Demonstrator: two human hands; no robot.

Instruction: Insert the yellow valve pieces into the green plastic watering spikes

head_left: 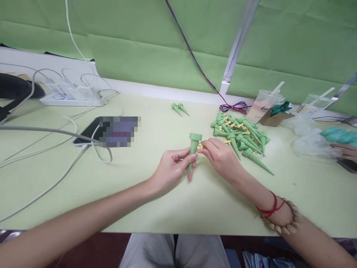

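Observation:
Between my two hands a green plastic watering spike (194, 143) stands upright, wide cap on top and point down. My left hand (174, 165) is closed around its tapered lower part. On the spike's right side, my right hand (220, 154) pinches a small yellow valve (200, 145) that touches the spike; how far the valve sits in it is hidden by the fingers. Just beyond my right hand lies a pile of similar green spikes (245, 136), several with yellow valves. Two more green spikes (180, 109) without visible valves lie farther back on the table.
On the left are a phone (89, 130) with cables and a white power strip (74, 99). Behind the pile are coiled red-blue wire (234, 107), drink cups (259, 106) and a small cardboard box (275, 118). Another person's hand (346, 152) is at the right edge, near clear plastic bags (312, 143).

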